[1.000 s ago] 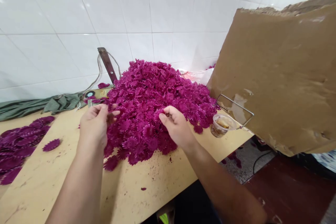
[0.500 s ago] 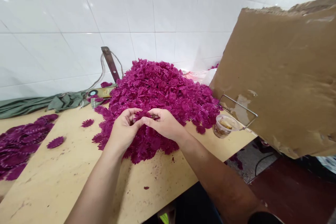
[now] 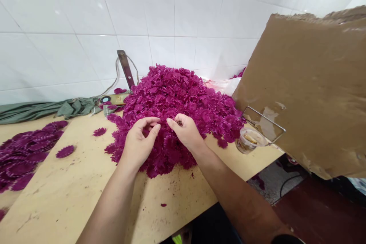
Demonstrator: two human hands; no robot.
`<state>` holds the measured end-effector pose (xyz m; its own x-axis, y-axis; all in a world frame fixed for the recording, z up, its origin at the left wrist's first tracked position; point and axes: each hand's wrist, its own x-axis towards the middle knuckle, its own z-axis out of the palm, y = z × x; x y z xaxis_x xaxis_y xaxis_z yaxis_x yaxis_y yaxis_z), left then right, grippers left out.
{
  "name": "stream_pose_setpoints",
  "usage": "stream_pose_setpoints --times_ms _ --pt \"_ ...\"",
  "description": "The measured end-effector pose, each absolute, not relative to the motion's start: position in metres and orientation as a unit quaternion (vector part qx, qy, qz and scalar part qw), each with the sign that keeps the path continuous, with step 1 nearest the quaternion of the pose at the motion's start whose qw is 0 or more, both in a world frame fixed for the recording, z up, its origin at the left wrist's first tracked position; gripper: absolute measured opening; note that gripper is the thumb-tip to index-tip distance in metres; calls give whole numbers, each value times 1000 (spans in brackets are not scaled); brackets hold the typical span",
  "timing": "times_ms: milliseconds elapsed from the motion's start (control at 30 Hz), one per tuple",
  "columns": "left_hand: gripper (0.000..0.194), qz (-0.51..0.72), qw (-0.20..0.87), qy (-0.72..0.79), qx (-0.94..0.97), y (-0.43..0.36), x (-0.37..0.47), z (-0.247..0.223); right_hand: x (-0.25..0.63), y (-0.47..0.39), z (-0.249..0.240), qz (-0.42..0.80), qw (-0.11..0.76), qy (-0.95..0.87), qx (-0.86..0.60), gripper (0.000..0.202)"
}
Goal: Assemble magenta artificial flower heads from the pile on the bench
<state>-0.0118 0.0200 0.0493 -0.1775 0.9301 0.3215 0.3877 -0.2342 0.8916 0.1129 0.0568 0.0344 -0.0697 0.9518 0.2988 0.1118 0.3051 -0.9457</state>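
A large heap of magenta artificial flower heads [image 3: 177,87] with fringed petals stands on a pale wooden board [image 3: 94,183]. In front of the heap, my left hand [image 3: 141,137] has its fingers loosely curved, thumb and forefinger a little apart, and no flower shows between them. My right hand [image 3: 185,131] is close beside it, with thumb and fingers curled together. Something small and brownish shows within those fingers, too small to name. Both hands hover over the flowers, a narrow gap between their fingertips.
Flat magenta flower pieces [image 3: 28,148] are stacked at the left. A clear plastic cup [image 3: 247,140] stands at the right by a wire frame [image 3: 265,126] and a big cardboard sheet [image 3: 309,91]. Green cloth [image 3: 71,107] and a metal bar [image 3: 126,69] lie near the tiled wall.
My hands have drawn apart; the magenta flower they held together no longer shows in them. My left thumb and forefinger have loosened. The whole view has shifted slightly.
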Motion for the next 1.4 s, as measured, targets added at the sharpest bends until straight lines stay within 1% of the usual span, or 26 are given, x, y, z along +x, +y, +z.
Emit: stream_pose_setpoints --times_ms 133,267,467,600,667,733,767,867,900,933,1067,1133,1333,1400 --pt "19 504 289 551 599 20 -9 47 111 54 34 453 528 -595 -402 39" --pt "17 517 303 548 584 21 -9 45 110 50 35 517 504 -595 -354 41" --pt "9 576 216 556 558 31 -11 45 111 35 39 529 493 -603 -337 32" --pt "13 612 152 598 495 50 -31 42 123 26 40 541 504 -599 -307 30" --pt "13 617 124 619 470 58 -41 42 133 30 41 531 514 -591 -322 29" --pt "6 598 114 618 497 62 -46 42 141 39 42 527 522 -567 -359 26" --pt "8 581 109 613 524 64 -45 42 143 44 44 532 528 -545 -376 27" --pt "32 535 75 600 590 63 -36 43 144 58 48 556 552 -467 -410 31" --pt "36 525 67 599 601 61 -32 44 142 60 49 561 559 -446 -416 32" --pt "36 519 70 598 607 58 -29 44 140 60 49 565 562 -435 -419 32" --pt "21 509 157 577 619 43 -18 44 130 56 45 581 555 -438 -403 32" --pt "17 508 186 562 625 36 -13 44 126 53 43 586 551 -446 -392 30" --pt "17 536 220 523 625 29 -3 44 122 49 44 582 549 -467 -377 27" --pt "17 542 250 513 617 29 -1 43 121 49 44 588 544 -467 -374 29"
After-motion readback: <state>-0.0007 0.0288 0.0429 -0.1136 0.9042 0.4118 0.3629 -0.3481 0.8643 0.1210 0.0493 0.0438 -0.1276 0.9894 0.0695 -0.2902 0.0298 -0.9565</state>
